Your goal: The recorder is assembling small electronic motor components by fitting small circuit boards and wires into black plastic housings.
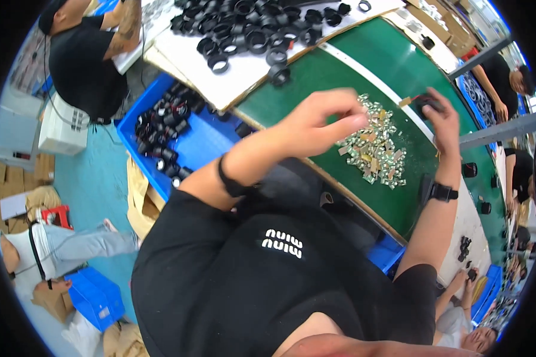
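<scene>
My left hand (318, 122) hovers over the green work surface (315, 77), blurred, its fingertips pinched together at the near edge of a pile of small silvery metal pieces (375, 152). Whether a piece sits between the fingers is not visible. A black band circles that wrist. My right hand (445, 122), with a black watch on its wrist, reaches past the pile and grips a small black part (426, 105) at the far side of the green surface.
Several black rings (250, 30) lie on a white board (232, 77) to the upper left. A blue crate (202, 140) with black parts stands below it. Other people work around: one in black at the upper left, one seated at the lower left, others on the right.
</scene>
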A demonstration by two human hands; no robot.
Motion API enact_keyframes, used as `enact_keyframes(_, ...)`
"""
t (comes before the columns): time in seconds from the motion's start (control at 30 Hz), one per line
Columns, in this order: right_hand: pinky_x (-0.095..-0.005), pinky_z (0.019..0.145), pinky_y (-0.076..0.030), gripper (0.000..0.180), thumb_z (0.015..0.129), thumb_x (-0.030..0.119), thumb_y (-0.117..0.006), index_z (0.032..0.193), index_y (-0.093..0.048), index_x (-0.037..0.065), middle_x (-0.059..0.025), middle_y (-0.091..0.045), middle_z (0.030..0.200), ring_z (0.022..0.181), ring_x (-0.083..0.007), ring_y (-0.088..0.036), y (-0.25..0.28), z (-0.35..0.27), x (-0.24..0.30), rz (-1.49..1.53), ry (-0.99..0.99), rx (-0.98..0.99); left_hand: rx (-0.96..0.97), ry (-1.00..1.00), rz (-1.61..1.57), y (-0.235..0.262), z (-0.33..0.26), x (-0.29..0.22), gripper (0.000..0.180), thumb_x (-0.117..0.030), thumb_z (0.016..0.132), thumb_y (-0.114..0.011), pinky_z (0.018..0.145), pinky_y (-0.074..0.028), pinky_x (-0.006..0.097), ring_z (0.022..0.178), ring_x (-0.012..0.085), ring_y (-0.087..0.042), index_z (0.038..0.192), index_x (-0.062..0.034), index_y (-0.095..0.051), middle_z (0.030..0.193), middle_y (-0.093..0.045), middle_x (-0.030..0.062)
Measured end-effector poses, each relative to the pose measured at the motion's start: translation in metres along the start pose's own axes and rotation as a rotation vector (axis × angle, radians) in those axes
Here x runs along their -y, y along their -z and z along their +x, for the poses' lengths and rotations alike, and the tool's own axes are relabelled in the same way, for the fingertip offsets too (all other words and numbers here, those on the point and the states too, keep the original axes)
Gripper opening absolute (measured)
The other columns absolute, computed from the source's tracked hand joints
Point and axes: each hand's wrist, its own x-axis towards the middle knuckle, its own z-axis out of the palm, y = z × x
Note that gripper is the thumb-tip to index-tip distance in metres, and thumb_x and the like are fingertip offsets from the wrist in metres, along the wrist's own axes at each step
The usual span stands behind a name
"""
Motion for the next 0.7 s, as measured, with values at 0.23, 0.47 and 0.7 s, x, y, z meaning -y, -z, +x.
enact_keyframes(0.23,-0.0496,0.093,-0.054,0.058,0.081,0.043,-0.082,0.109,-0.072,-0.006,-0.0301,-0.070,0.116,0.102,-0.0436,-0.069,0.119,0.041,-0.138,-1.518,-0.146,-0.295,0.320,1.256,0.891,0.189,-0.236,0.106,0.049,-0.044,0.097,-0.070,0.094,-0.058,0.047,0.109,0.0327,-0.073,0.122,-0.0024,-0.074,0.114,-0.075,0.0212)
enact_keyframes(0.47,-0.0501,0.108,-0.048,0.054,0.082,0.027,-0.081,0.129,-0.065,0.006,-0.0230,-0.062,0.132,0.129,-0.0405,-0.055,-0.013,-0.069,0.019,-1.120,0.312,-0.400,-0.248,0.628,1.488,0.352,-0.316,0.133,0.091,-0.059,0.087,-0.075,0.109,-0.048,0.049,0.127,0.0432,-0.061,0.153,-0.0023,-0.049,0.145,-0.059,0.0255)
enact_keyframes(0.7,-0.0459,0.076,-0.051,0.013,0.074,-0.001,-0.069,0.085,-0.069,0.006,-0.0153,-0.064,0.085,0.086,-0.0371,-0.063,0.089,-0.358,0.003,-1.124,0.234,-1.251,0.050,0.694,1.028,0.255,-0.042,0.266,0.082,-0.048,0.092,-0.075,0.109,-0.046,0.044,0.132,0.0374,-0.056,0.152,-0.0006,-0.046,0.148,-0.056,0.0219)
